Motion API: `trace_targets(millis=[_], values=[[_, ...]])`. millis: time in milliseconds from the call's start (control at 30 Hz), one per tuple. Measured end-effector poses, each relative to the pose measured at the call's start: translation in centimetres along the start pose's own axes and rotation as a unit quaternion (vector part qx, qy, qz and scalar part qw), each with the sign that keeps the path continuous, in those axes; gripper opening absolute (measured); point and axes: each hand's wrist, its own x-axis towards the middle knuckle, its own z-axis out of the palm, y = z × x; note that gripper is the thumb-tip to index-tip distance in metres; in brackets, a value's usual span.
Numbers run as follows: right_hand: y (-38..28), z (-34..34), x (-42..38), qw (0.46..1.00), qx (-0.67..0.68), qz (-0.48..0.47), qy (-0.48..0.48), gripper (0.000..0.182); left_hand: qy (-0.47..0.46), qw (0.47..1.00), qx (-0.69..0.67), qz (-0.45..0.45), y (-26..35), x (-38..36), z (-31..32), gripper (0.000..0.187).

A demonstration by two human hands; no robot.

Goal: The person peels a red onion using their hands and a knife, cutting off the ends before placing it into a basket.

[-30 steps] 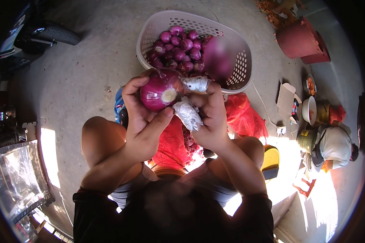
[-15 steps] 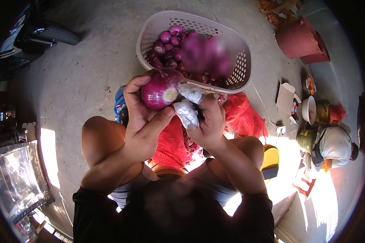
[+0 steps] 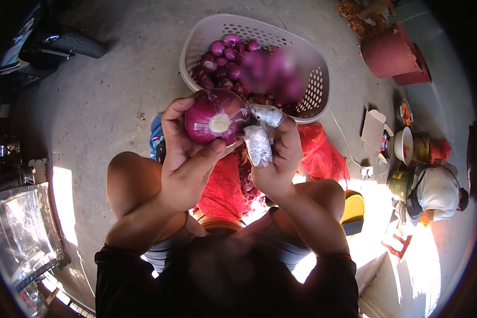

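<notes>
A large purple onion [image 3: 206, 119] rests in my left hand [image 3: 183, 159], whose fingers wrap its far side and thumb presses its near edge. Its pale root end faces up toward me. My right hand [image 3: 278, 159] is just right of the onion, fingers curled. Crinkled whitish wrapping [image 3: 258, 147] covers its thumb and index finger. Whatever may be pinched between those wrapped tips is hidden. Beyond both hands stands a light grey plastic basket [image 3: 196, 47] with several purple onions [image 3: 230, 54] inside; part of the pile is blurred.
Red mesh [image 3: 222, 191] lies between my knees over loose onion skins, with more red mesh [image 3: 323, 153] to the right. A yellow stool-like object [image 3: 353, 206], white bowl [image 3: 403, 144] and red bucket [image 3: 389, 50] stand at right. A motorbike wheel [image 3: 77, 43] is far left.
My right hand has shifted right, its wrapped fingertips drawing slightly away from the onion's root end. The onion has turned a little, its root end facing me more directly.
</notes>
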Motion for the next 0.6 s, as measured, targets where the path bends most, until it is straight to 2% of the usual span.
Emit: trace_targets(millis=[167,233,333,367,600], values=[[-0.1,0.2,0.5,1.0,0.023,0.002,0.009,0.046,0.017,1.0,-0.013,-0.001,-0.1,0.0,0.1,0.06],[-0.6,0.3,0.9,0.995,0.091,0.028,0.032,0.05,0.018,1.0,-0.016,0.006,-0.1,0.0,0.1,0.06],[-0.4,-1.4,0.6,0.992,0.029,0.048,-0.111,0.055,0.007,1.0,-0.011,0.017,-0.1,0.0,-0.2,0.06],[-0.3,-1.9,0.7,0.987,-0.09,0.013,-0.134,0.056,0.001,1.0,-0.008,0.021,-0.2,0.0,-0.3,0.06],[-0.8,-1.5,1.0,0.981,-0.122,0.04,-0.144,0.054,0.015,1.0,0.015,0.02,-0.2,0.1,-0.3,0.061]])
